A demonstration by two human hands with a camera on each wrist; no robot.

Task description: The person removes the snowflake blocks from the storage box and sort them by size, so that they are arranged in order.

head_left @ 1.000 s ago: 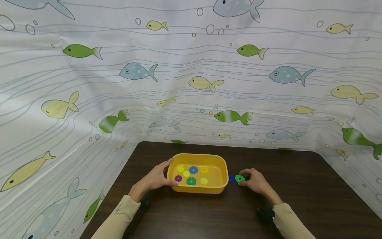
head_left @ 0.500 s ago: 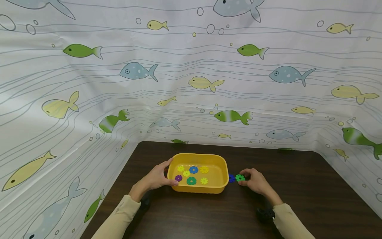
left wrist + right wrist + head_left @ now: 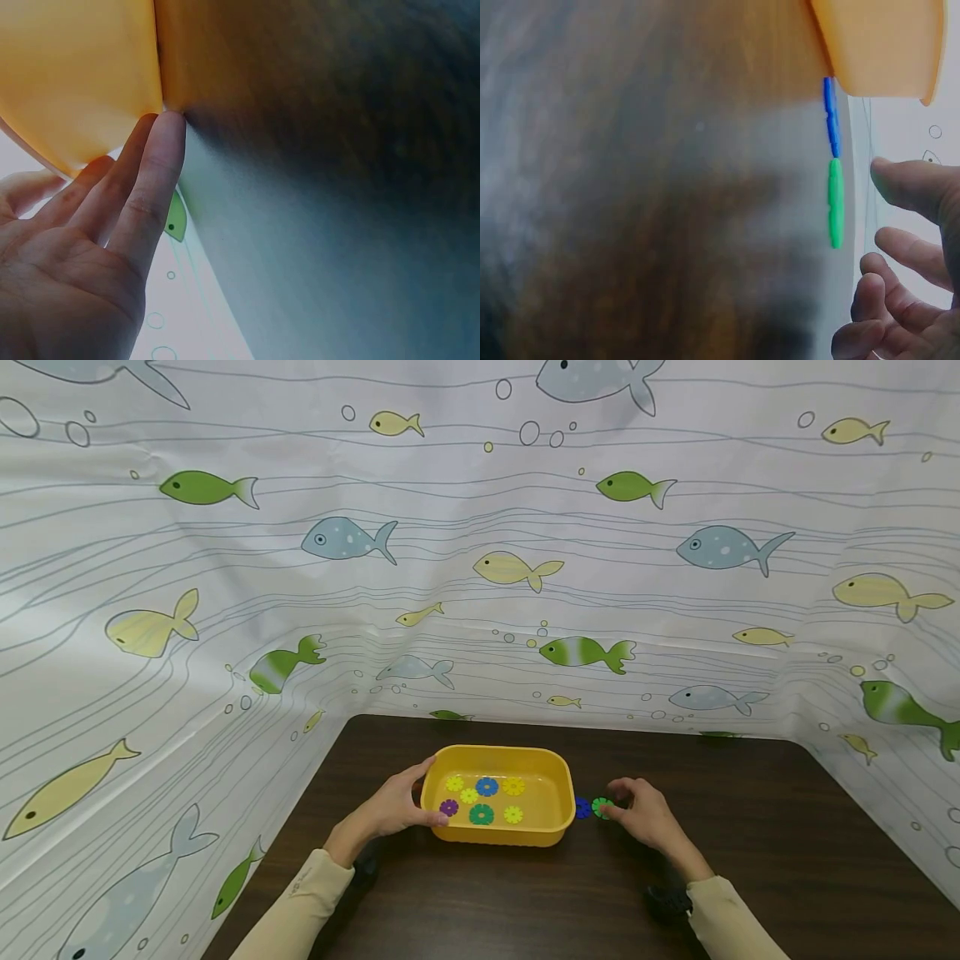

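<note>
A yellow plastic tub (image 3: 495, 837) stands on the dark table. My left hand (image 3: 395, 800) holds its left end, thumb at the near rim and fingers along the outer wall; the left wrist view shows these fingers (image 3: 154, 172) against the tub (image 3: 75, 67). Just right of the tub lie a blue notched disc (image 3: 582, 808) and, beside it, a green one (image 3: 601, 808). Over the green disc's right edge hovers my right hand (image 3: 645, 814). In the right wrist view, its thumb and fingers are spread with nothing between them, apart from the flat-lying green disc (image 3: 835, 204).
Inside the tub lie several notched discs: yellow, blue (image 3: 487, 787), purple (image 3: 448, 807) and dark green (image 3: 482, 814). A white sheet printed with fish (image 3: 517, 685) stands around the table's (image 3: 480, 902) back and sides.
My right thumb and fingers, earlier at the green disc's edges, have come off it and risen slightly. The left hand and the tub have stayed put.
</note>
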